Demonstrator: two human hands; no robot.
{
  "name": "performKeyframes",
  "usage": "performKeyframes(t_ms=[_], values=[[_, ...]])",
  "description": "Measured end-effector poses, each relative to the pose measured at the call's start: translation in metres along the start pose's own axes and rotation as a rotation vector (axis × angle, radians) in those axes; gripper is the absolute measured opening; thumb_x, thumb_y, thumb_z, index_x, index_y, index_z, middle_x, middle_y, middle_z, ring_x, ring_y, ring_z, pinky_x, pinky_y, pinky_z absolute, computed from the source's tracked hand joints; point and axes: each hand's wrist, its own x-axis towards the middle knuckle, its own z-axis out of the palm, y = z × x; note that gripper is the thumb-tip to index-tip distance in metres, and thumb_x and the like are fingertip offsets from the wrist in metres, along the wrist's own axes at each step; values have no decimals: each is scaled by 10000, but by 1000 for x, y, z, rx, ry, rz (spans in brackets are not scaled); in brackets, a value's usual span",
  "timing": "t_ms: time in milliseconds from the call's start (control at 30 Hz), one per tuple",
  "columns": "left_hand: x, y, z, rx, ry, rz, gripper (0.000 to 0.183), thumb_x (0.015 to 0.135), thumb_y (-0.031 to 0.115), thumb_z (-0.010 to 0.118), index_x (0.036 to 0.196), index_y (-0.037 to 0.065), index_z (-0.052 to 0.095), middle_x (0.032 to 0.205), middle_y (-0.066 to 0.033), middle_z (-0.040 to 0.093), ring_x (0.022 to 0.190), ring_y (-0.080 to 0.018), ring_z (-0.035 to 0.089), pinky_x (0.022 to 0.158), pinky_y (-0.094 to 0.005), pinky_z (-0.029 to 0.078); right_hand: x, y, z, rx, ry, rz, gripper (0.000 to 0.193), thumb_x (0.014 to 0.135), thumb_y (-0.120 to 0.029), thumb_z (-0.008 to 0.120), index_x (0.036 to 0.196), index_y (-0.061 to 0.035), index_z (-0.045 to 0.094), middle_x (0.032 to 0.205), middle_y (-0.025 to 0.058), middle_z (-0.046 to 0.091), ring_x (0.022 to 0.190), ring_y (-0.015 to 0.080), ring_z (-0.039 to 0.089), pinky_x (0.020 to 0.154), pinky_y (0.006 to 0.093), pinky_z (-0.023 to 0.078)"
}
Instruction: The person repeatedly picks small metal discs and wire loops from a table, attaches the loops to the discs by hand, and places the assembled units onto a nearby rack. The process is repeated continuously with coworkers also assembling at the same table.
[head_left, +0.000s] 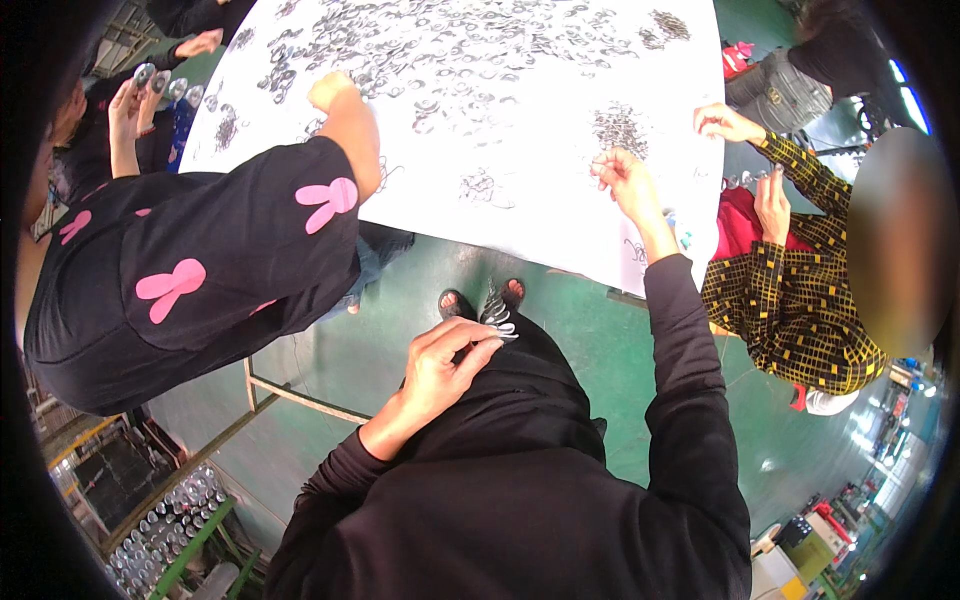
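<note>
Above my lap, my left hand [440, 370] pinches a stack of small shiny curved metal pieces [498, 316] between thumb and fingers. The pieces fan out away from me, and their exact kind is too small to tell. My right hand [630, 188] reaches out over the white table [560, 215], its thumb and fingertips drawn together. Whatever lies between those fingertips is too small to make out. Just beyond them is a heap of small dark metal parts [620, 130]. Nearer the table's edge, a looser cluster of thin dark pieces [485, 188] lies left of my right hand.
Many dark ring-shaped parts [430, 60] cover the table's far half. At left, a person in a black top [200, 260] leans an arm over the table. At right, a person in a yellow-and-black checked shirt [790, 290] works. A metal frame [300, 393] stands at lower left.
</note>
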Motion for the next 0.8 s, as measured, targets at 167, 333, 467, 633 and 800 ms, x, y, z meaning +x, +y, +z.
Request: performKeyframes(t_ms=[167,333,467,633,800], values=[[7,15,6,20,-99,94,80,761,9,685,834,-4,656,756,-76,643,652,-155,601,599,-256,468,-54,-36,-4,434,50,19,87,849,-52,594,930,-26,613,861,51,646,662,93,589,536,213,435],[19,35,19,7,-230,203,88,765,28,690,839,-8,660,765,-87,650,619,-144,589,580,-252,459,-134,-84,-12,562,60,-86,166,853,-49,594,1011,-5,623,900,84,651,712,123,613,566,217,472],[25,54,35,-45,-290,273,93,773,41,687,842,-16,662,744,-85,645,596,-138,581,559,-251,452,-199,-110,-17,618,119,-147,183,836,-15,611,1016,6,627,895,102,655,790,157,644,602,240,513],[35,69,61,-83,-387,377,85,788,65,679,839,0,662,726,-74,627,586,-149,571,518,-262,446,-258,-115,-20,623,374,-217,133,824,2,623,950,41,642,797,116,657,691,171,656,509,230,507],[46,83,86,-103,-509,466,103,786,61,682,850,-17,663,741,-92,642,580,-132,578,537,-248,448,-306,-113,-17,742,493,-176,99,826,-27,636,899,39,650,721,107,644,542,137,604,415,208,448]])
